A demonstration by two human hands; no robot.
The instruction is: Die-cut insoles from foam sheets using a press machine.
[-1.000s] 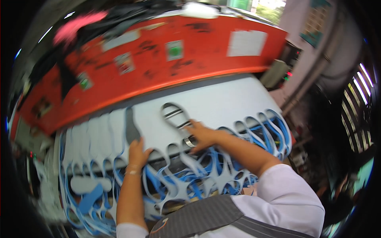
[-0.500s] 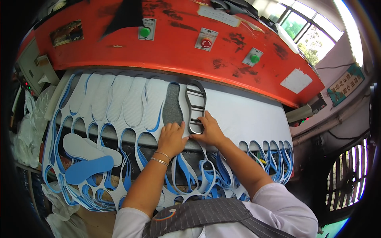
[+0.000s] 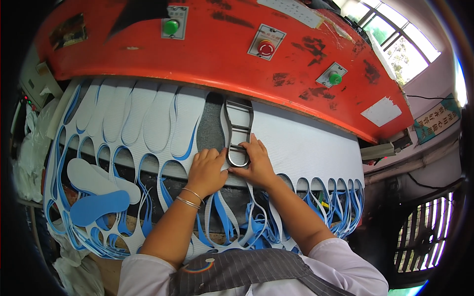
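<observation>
A sole-shaped metal cutting die (image 3: 240, 127) with crossbars stands on a ribbed white foam sheet (image 3: 301, 143), right beside a sole-shaped cut-out that bares a dark grey surface (image 3: 210, 126). My right hand (image 3: 257, 165) grips the die's near rounded end, its fingers along the right wall and its thumb below the end. Lying on the sheet at the die's lower left is my left hand (image 3: 206, 170), fingers stretched forward and the forefinger close to the left wall. Cut insoles, white (image 3: 91, 175) and blue (image 3: 100, 208), lie loosely piled at the left.
Across the back runs a red machine beam (image 3: 207, 64) with a green button (image 3: 171, 27), a red knob (image 3: 265, 48) and another green button (image 3: 335, 78). Blue-and-white foam offcuts (image 3: 232, 222) hang over the near edge. Plastic bags (image 3: 34, 158) are at the left.
The die has shifted left and now sits tight against the dark cut-out, its angle slightly altered. Both hands have moved with it. My view has also shifted a little.
</observation>
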